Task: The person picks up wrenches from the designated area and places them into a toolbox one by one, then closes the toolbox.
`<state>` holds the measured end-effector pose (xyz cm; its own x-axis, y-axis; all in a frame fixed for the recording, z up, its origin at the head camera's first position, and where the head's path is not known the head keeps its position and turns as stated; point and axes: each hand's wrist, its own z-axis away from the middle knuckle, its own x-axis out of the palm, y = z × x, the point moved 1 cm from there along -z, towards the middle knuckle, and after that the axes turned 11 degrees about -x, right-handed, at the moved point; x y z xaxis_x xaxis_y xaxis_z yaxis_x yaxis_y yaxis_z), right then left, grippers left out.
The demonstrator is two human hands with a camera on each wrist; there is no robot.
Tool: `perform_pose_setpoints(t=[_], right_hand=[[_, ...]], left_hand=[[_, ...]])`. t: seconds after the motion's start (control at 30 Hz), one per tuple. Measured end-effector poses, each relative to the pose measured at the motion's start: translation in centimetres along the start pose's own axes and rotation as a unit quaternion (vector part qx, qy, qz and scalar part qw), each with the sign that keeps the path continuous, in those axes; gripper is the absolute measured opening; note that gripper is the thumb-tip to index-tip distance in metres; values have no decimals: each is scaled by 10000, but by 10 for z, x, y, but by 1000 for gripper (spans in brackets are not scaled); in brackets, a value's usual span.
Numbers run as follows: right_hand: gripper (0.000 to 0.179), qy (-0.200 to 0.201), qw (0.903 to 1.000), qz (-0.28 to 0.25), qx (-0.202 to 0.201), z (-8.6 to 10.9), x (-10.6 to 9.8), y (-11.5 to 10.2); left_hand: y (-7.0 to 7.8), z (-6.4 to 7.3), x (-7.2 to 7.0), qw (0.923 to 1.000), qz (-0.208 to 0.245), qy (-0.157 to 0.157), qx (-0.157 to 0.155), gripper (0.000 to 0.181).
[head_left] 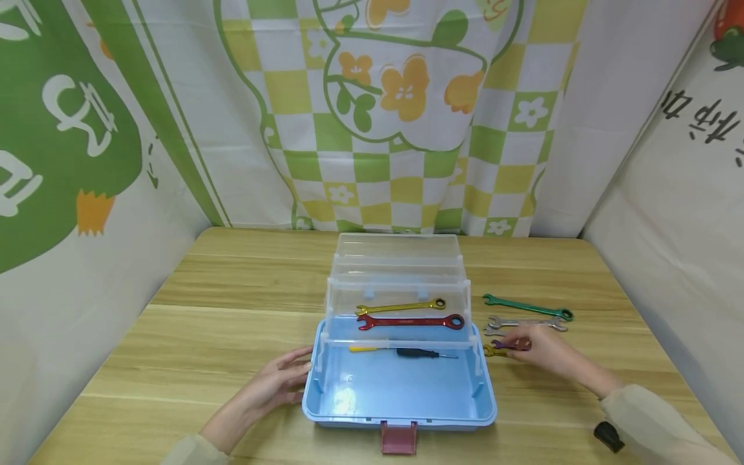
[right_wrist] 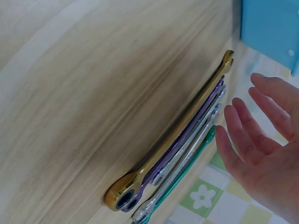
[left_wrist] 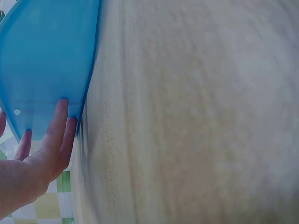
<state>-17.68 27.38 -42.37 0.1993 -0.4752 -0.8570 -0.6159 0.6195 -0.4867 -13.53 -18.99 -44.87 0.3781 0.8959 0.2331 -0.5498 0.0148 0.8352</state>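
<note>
My left hand (head_left: 270, 384) has its fingers extended along the left wall of a blue toolbox (head_left: 401, 394); in the left wrist view the fingertips (left_wrist: 62, 105) lie against that wall. On the table right of the box, my right hand (head_left: 552, 354) hovers over a row of wrenches, its fingers spread in the right wrist view. Nearest it are a gold wrench (right_wrist: 182, 123) and a purple wrench (right_wrist: 187, 130). Beyond them lie silver wrenches (head_left: 526, 323) and a green wrench (head_left: 527, 306). The clear tiered tray (head_left: 401, 271) holds a yellow wrench (head_left: 401, 307) and a red wrench (head_left: 409, 321).
A black-handled screwdriver (head_left: 418, 353) and a yellow-handled tool (head_left: 363, 349) show at the back of the box. Its pink latch (head_left: 398, 439) hangs at the front. A small black object (head_left: 608, 436) lies by the right sleeve. Printed curtains (head_left: 395, 174) stand behind the wooden table (head_left: 244, 290).
</note>
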Motion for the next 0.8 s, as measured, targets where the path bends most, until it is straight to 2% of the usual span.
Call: perform_pose_setpoints(t=[0.23,0.67,0.8], right_hand=[[16,-190,9996,162,-98,1,4,3],[15,-520,9974,295,394,0,13,10],[14,-560,9971,318,412,0,14,11]], left_hand=[[0,0,0,10000,-7,19,6,65],[0,1,1,10000,-58,76,-13,65],[0,1,1,9999,-54,95,-12,64]])
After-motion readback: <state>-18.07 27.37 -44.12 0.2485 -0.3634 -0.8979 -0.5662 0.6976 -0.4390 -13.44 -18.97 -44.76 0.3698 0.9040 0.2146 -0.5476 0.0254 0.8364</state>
